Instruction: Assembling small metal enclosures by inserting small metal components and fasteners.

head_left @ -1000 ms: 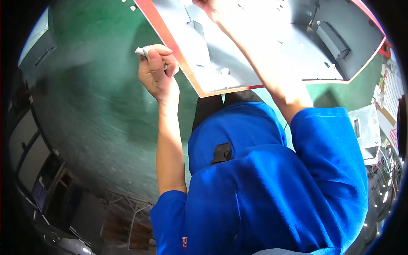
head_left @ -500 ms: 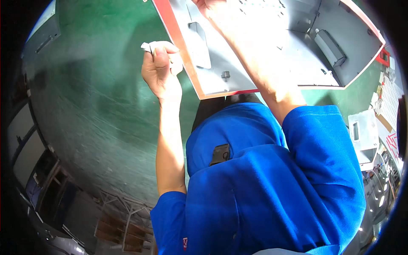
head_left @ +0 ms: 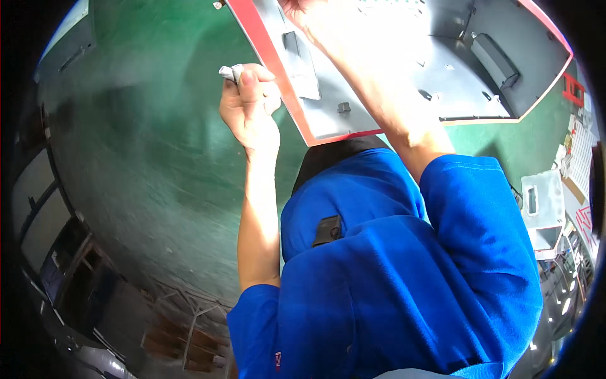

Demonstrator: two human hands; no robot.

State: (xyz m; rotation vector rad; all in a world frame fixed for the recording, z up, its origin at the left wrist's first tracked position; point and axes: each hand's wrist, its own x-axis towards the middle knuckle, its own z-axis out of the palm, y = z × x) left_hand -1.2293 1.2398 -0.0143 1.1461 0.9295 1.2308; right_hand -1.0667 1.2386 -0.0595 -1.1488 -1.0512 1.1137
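In a pinch between thumb and fingers, my left hand [head_left: 247,104] holds a small whitish-grey piece [head_left: 228,72]; glare and size hide its exact kind. This hand is just left of the red rim [head_left: 273,60] of a large metal box, whose inside [head_left: 353,117] is grey. My right arm reaches over the box's near edge, and my right hand [head_left: 298,12] is by the left part of its interior. The top of the picture cuts off its fingers, so any hold is hidden. Small dark clips and a grey raised housing [head_left: 495,61] sit inside the box.
Strong light washes out the middle of the box. Green floor [head_left: 158,158] spreads to the left. At the right stand a whitish box with a slot [head_left: 543,199] and a red object [head_left: 573,88]. Wooden and metal racks [head_left: 189,338] are at lower left.
My left hand, still pinching the whitish-grey piece, appears slightly farther right. The box's near edge sits a little higher and farther right in the picture. My right arm stays over the box.
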